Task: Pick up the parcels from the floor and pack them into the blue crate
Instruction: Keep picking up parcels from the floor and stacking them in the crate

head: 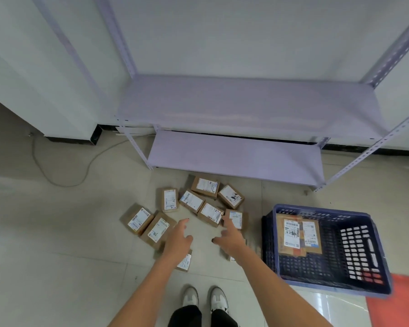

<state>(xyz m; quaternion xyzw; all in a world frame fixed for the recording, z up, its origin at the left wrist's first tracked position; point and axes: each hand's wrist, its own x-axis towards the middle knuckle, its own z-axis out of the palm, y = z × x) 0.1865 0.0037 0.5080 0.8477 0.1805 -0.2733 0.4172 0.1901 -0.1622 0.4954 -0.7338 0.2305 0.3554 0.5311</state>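
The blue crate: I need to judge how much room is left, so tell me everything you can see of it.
The crate is dark blue plastic with latticed walls and floor and a paler rim. It sits on the floor, right of the loose parcels, near the shelf's corner. A few labelled parcels lie inside against its left wall; the remaining bottom is bare. Neither hand touches it.

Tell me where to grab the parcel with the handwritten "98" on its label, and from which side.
Grip the parcel marked 98 across its two long side faces, coming from above. It lies flat on the floor, label up; another box crowds its left flank, so nudging it clear may help. The left hand, open, is closest.
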